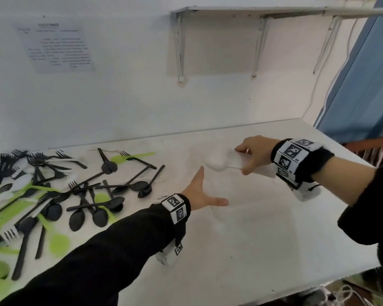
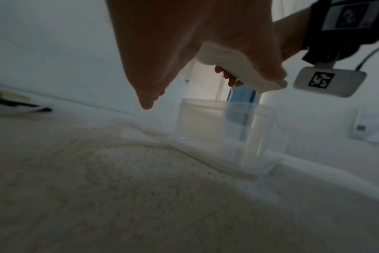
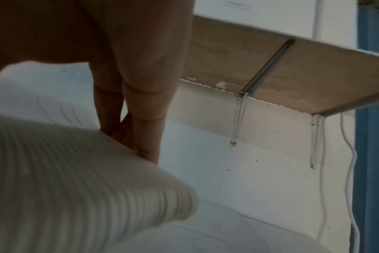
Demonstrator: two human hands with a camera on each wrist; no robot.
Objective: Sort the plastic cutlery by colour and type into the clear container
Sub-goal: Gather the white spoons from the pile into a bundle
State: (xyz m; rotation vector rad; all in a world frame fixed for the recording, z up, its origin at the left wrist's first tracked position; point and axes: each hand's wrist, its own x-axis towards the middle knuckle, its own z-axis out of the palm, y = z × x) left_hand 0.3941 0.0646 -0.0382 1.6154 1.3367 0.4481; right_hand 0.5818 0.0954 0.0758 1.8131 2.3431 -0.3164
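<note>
Cutlery: a thick stack of white plastic pieces (image 1: 224, 161), its packed edges reading as fine ribs in the right wrist view (image 3: 76, 179), is gripped by the right hand (image 1: 253, 154), fingers and thumb curled round it above the clear container (image 2: 223, 130). That container is a smooth, straight-walled translucent box on the matte white table (image 1: 252, 239). Left of it, the left hand (image 1: 202, 192) reaches out flat, fingers straight, empty. Farther left lie glossy black and lime-green spoons and forks (image 1: 53, 195), tangled.
</note>
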